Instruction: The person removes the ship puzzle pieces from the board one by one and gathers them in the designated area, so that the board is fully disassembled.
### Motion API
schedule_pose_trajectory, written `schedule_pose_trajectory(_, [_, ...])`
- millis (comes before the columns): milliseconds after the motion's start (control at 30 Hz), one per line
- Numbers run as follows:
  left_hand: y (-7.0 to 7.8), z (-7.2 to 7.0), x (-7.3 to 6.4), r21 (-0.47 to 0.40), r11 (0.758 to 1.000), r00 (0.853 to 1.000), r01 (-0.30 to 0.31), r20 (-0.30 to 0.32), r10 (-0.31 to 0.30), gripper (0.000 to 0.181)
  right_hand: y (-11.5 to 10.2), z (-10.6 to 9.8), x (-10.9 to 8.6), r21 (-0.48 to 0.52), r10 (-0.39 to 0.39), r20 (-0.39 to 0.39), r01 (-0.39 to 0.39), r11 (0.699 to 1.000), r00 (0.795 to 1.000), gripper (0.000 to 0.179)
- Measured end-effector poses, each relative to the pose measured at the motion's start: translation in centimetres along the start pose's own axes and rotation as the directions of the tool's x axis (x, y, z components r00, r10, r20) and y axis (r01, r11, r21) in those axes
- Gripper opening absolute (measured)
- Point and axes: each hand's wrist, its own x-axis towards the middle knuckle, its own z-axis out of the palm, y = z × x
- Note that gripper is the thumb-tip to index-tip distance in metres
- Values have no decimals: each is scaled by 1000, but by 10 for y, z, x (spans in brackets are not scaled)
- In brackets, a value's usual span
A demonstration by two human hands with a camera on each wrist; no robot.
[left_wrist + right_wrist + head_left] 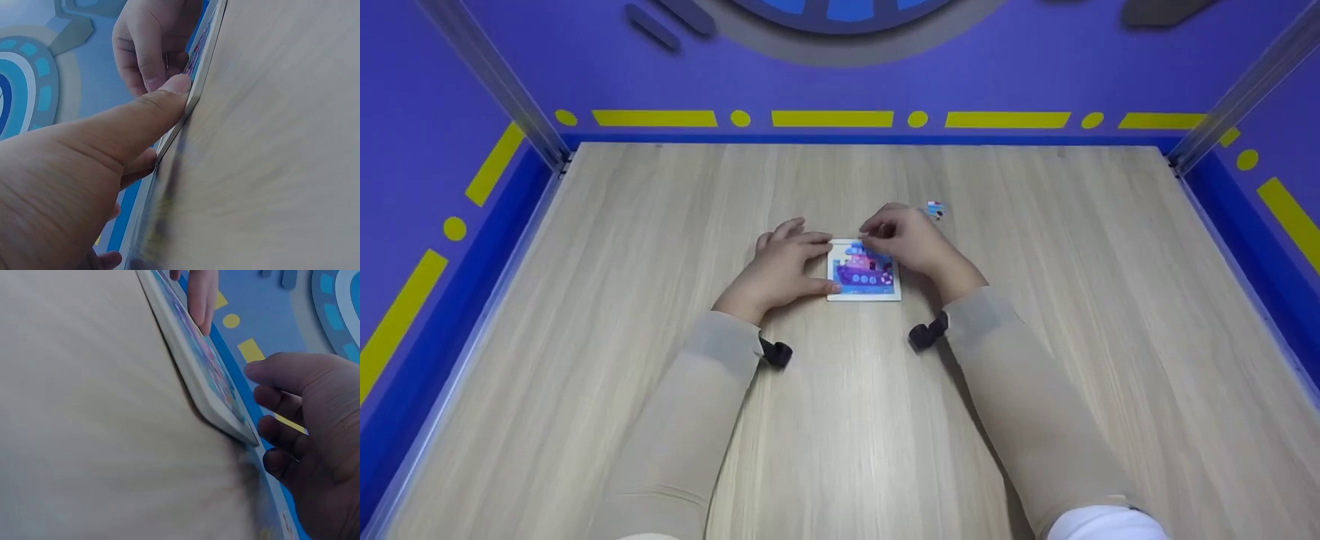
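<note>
A small square picture puzzle in a white frame lies on the table, showing a purple and pink boat on blue water. My left hand is at its left side, thumb on the lower left corner and a fingertip at the upper left. In the left wrist view the thumb presses on the frame's edge. My right hand is over the upper right corner and hides it, thumb and fingertips bent close together. I cannot tell whether a piece is between them. Loosely bent fingers show beside the frame in the right wrist view.
Loose, colourful puzzle material lies on the wooden table just beyond the right hand. Blue panels with yellow marks close off the back and both sides. A dark wrist camera sits on the right sleeve, another on the left.
</note>
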Motion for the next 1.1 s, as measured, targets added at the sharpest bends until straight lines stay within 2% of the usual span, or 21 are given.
schedule_pose_trajectory(200, [0,-1,0,-3,1000,1000,-5,3,5,83,-8,6,-1,-93,-1,28,4,996,1000,23])
schedule_pose_trajectory(500, [0,-1,1,4,1000,1000,-8,3,8,84,-9,7,-1,-124,25,91,-14,992,996,27])
schedule_pose_trajectory(733, [0,-1,-1,14,1000,1000,-8,4,8,85,-13,8,-2,-167,-3,169,31,986,986,37])
schedule_pose_trajectory(1100, [0,-1,0,21,1000,1000,-10,9,10,85,-13,6,-4,-174,-15,202,51,984,979,29])
